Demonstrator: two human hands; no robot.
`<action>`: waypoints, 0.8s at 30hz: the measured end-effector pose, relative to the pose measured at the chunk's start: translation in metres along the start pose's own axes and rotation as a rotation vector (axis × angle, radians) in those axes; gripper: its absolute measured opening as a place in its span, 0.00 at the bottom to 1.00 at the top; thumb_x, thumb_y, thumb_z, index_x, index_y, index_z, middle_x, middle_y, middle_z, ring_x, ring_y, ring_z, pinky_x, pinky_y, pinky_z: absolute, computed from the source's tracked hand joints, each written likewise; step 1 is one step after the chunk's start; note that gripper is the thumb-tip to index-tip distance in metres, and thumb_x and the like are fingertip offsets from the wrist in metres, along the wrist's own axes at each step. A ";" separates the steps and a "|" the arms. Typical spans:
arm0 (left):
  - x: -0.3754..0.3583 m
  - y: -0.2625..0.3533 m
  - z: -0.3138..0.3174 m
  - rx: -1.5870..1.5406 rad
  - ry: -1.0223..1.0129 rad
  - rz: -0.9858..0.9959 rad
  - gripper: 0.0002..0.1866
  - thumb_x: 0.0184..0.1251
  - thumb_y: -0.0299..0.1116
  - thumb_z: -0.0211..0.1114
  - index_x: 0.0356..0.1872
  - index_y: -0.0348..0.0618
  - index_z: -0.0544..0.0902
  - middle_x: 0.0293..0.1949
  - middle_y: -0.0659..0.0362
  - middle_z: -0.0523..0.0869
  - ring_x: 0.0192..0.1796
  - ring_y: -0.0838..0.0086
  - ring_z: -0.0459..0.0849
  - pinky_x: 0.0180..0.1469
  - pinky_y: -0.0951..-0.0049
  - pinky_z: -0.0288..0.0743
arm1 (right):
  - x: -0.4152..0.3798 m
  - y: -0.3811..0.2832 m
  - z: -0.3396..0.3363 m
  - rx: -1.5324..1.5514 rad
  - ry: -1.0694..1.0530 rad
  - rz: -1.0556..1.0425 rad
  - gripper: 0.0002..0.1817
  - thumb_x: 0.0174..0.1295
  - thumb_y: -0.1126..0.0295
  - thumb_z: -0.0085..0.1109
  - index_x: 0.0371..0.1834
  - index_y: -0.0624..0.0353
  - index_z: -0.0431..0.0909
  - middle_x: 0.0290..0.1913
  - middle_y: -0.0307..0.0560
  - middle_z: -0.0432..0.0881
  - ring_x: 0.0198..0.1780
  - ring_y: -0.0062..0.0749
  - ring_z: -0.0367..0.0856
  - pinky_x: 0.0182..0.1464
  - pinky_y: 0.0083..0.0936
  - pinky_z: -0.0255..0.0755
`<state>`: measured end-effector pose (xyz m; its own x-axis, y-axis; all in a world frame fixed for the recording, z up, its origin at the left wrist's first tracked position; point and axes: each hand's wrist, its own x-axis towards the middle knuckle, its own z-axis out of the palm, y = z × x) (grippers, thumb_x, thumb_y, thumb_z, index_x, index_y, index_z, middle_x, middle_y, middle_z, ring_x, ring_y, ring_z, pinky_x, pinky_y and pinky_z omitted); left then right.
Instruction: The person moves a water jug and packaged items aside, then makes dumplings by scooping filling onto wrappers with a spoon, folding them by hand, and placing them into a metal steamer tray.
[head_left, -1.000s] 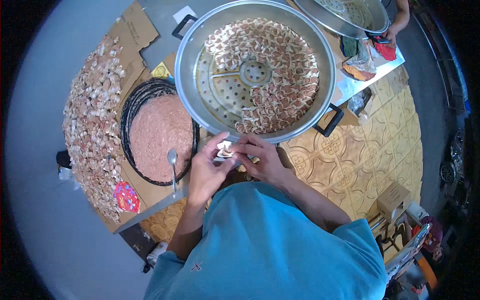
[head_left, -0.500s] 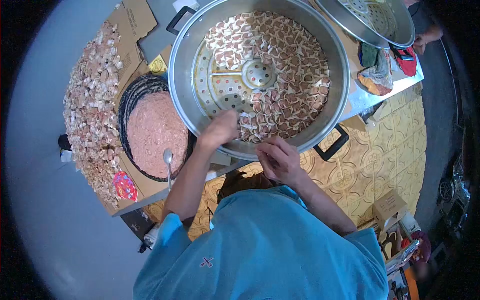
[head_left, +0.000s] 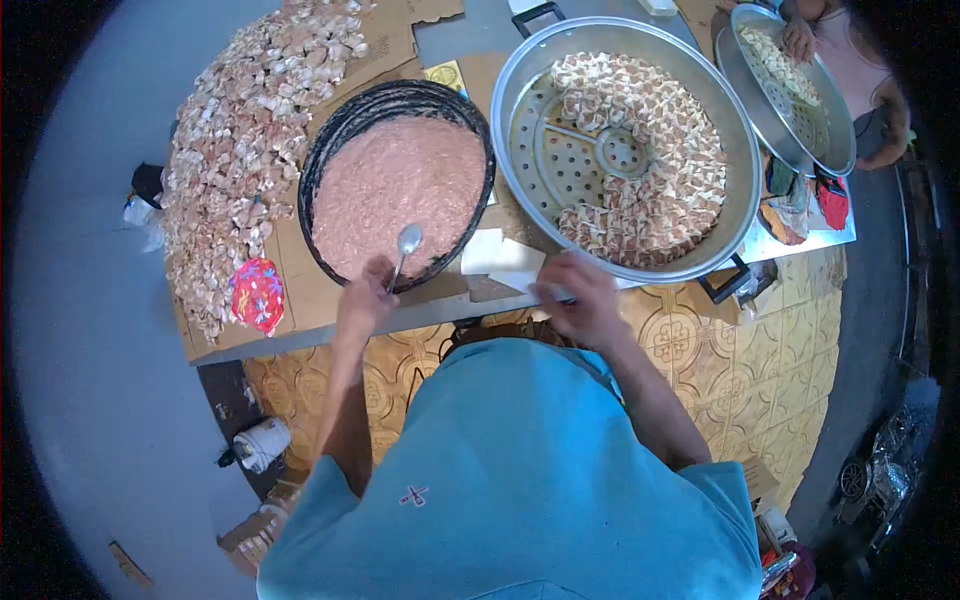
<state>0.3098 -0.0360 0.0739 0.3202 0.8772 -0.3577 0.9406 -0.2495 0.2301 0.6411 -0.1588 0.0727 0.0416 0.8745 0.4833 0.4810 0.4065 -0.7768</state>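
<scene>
My left hand [head_left: 368,298] is closed round the handle of a metal spoon [head_left: 409,238], whose bowl rests over the pink minced filling [head_left: 395,190] in a black-rimmed round basin [head_left: 312,250]. Near the table's front edge is my right hand [head_left: 580,295], its fingers curled and blurred; whether anything is between them cannot be made out. Pale square wrappers [head_left: 483,252] lie on the table between the hands. Just beyond my right hand stands a large steamer pot [head_left: 506,90], with rows of filled dumplings [head_left: 690,170] covering much of its perforated tray [head_left: 560,160].
A big heap of dumplings [head_left: 240,130] covers cardboard at the left, beside a red patterned packet [head_left: 257,295]. At the upper right, another person's hand [head_left: 799,40] is over a second steamer [head_left: 840,125]. Coloured cloths [head_left: 785,222] lie near it.
My left hand has moved from the steamer to the spoon and taken hold of it. The view has shifted, showing the wrappers and more of the other person.
</scene>
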 end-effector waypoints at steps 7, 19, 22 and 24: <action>0.009 -0.007 0.044 -0.323 0.219 -0.070 0.19 0.53 0.26 0.72 0.48 0.38 0.83 0.49 0.40 0.84 0.54 0.48 0.83 0.56 0.56 0.77 | -0.010 0.075 0.133 -0.163 -0.450 0.065 0.12 0.56 0.71 0.63 0.43 0.60 0.78 0.47 0.57 0.76 0.49 0.58 0.78 0.51 0.46 0.75; 0.005 0.025 0.010 -0.249 0.188 0.011 0.15 0.54 0.23 0.62 0.42 0.47 0.88 0.47 0.47 0.86 0.49 0.49 0.85 0.51 0.55 0.79 | -0.004 0.061 0.144 -0.230 -0.291 0.202 0.06 0.54 0.72 0.61 0.31 0.63 0.80 0.38 0.60 0.79 0.43 0.59 0.79 0.48 0.49 0.74; -0.002 0.029 -0.022 -0.261 0.071 -0.181 0.12 0.56 0.25 0.62 0.42 0.45 0.86 0.41 0.47 0.88 0.48 0.50 0.86 0.49 0.54 0.79 | -0.010 0.043 0.116 -0.021 -0.251 0.401 0.07 0.56 0.73 0.60 0.35 0.64 0.77 0.37 0.59 0.79 0.41 0.55 0.81 0.49 0.42 0.75; 0.015 0.017 0.009 -0.256 0.111 -0.139 0.14 0.56 0.27 0.64 0.45 0.44 0.85 0.40 0.42 0.87 0.47 0.48 0.86 0.49 0.53 0.79 | -0.014 0.048 0.109 0.225 -0.148 0.505 0.07 0.60 0.72 0.55 0.39 0.62 0.76 0.38 0.53 0.80 0.44 0.43 0.82 0.50 0.35 0.74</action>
<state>0.3316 -0.0306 0.0644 0.1630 0.9388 -0.3034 0.9111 -0.0252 0.4113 0.5686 -0.1224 -0.0151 0.0876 0.9960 -0.0193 0.2346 -0.0394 -0.9713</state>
